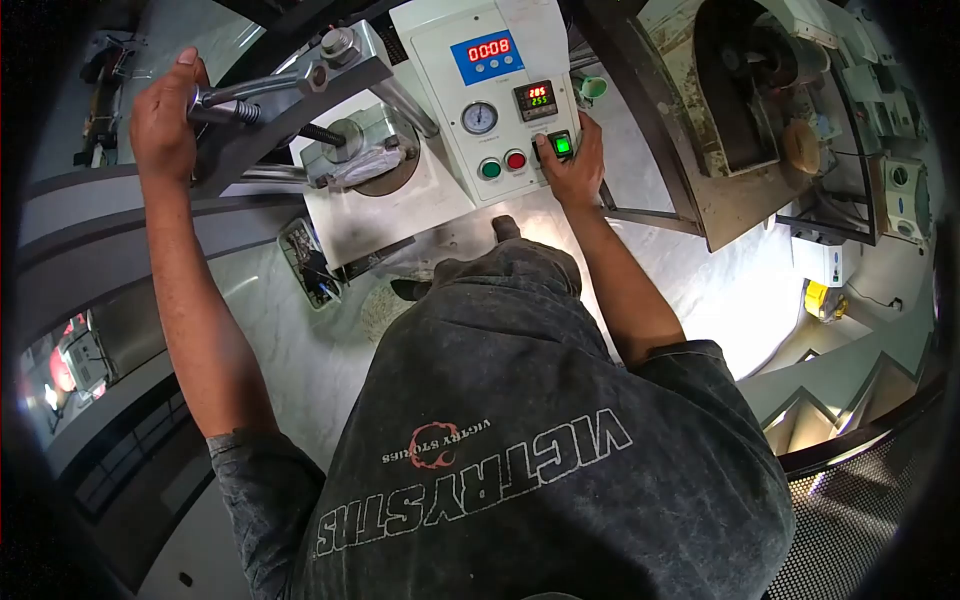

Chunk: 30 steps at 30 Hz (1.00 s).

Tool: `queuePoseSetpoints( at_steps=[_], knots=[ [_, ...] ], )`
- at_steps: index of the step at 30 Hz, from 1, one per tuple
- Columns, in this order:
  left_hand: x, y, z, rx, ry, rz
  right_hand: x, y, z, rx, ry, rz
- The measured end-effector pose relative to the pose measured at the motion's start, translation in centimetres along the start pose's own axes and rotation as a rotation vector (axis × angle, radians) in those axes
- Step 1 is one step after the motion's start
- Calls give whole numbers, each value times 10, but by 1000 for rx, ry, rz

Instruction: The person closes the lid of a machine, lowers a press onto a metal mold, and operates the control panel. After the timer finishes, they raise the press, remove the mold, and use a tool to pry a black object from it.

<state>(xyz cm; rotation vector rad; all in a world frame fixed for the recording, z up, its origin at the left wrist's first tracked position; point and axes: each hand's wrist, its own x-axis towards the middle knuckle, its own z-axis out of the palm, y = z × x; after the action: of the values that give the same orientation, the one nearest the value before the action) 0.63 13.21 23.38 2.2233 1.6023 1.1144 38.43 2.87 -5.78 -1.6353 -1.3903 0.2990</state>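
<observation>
My left hand (163, 128) is closed around the end of a metal lever handle (255, 90) on a press. Below the lever, a threaded rod (322, 133) runs into the metal press head (362, 145). My right hand (578, 168) holds the right edge of the white control box (430, 75). Its thumb lies on the front by the lit green switch (562, 145), and its fingers curl around the side. The timer display (489, 49) reads 00:08. Under it are a temperature controller (536, 99), a pressure gauge (480, 118), a green button (490, 168) and a red button (515, 159).
A tray of small parts (310, 263) stands on the floor below the press. To the right is a machine with a dark round opening (745, 85) on a metal frame. A green cup (593, 88) is behind the box. A perforated chair back (855, 520) is at lower right.
</observation>
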Motion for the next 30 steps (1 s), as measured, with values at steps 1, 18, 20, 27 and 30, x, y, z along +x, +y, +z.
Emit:
queuePoseSetpoints(
  at_steps=[1, 18, 20, 27, 30],
  knots=[
    [-1, 0, 1, 0, -1, 8, 0, 1, 1, 1, 8, 2],
    [-2, 1, 3, 57, 55, 8, 1, 4, 1, -4, 20, -37],
    [-2, 2, 3, 57, 57, 5, 1, 3, 1, 5, 20, -40],
    [-3, 8, 2, 78, 24, -30, 1, 5, 2, 3, 40, -54],
    [-3, 6, 3, 95, 46, -23, 1, 3, 1, -6, 32, -47]
  ],
)
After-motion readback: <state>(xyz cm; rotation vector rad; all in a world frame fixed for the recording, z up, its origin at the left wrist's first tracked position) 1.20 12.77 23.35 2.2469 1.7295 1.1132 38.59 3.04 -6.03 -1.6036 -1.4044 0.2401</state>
